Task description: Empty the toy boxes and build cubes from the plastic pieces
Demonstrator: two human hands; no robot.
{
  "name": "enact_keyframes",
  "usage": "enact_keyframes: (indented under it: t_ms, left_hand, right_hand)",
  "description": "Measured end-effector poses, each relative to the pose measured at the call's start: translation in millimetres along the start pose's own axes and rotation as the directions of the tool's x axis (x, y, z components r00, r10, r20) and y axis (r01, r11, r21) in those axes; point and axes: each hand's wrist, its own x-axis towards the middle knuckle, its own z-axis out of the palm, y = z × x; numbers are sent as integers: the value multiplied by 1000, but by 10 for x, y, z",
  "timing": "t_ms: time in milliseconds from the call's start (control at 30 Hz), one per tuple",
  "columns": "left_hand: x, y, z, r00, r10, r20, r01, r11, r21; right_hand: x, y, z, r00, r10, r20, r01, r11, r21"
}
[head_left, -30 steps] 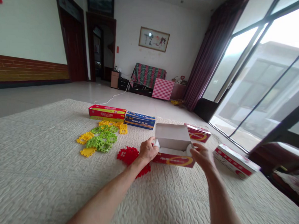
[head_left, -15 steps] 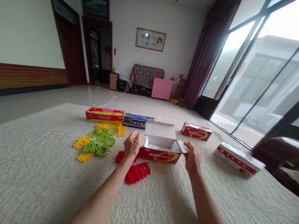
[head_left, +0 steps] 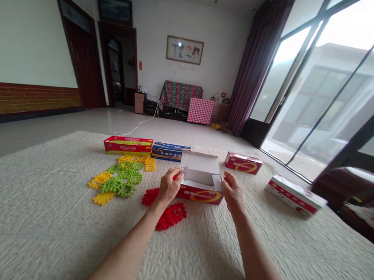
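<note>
We see an open red carton [head_left: 200, 195] on the cream quilted cover [head_left: 207, 244], between a person's two hands. We judge it to be thin card, light and fairly stiff along its walls but soft at the flaps, which would crease if forced; the printed face may be a little slick. We would take hold low on the two short ends, where the walls should resist crushing, and keep to the flap edges only for folding. The left hand [head_left: 170, 184] has thumb and fingers closed at the left end flap [head_left: 185, 172]; the right hand [head_left: 233, 192] meets the edge of the right end flap [head_left: 217, 182], though we cannot tell whether it pinches or merely presses. In appearance the carton is long and low, with pale printed characters and a yellow ring on its red front; its plain whitish lid [head_left: 200, 161] stands raised at the far side, and the inside is pale. We note red toothed pieces [head_left: 173, 216] near its left front, and a similar red box [head_left: 243, 163] beyond it to the right.
</note>
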Motion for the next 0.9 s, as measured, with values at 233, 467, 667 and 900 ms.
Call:
enact_keyframes:
  t_ms: [233,467,667,900]
  left_hand:
    - [-18,-17,1,997,-66,35,63,994,89]
    - [-24,-39,9,997,-78,-1,78,995,54]
    - [-8,-91,-8,999,-51,0,51,995,80]
    - [-22,-91,-10,992,-126,5,126,991,35]
  right_hand:
    - [-9,-127,-33,954,101,281,-163,964,208]
    - [-37,-138,-89,958,43,283,-99,977,187]
    - [-44,-133,-260,827,42,561,-193,958,213]
    - [-45,-85,-201,870,-1,493,-39,997,73]
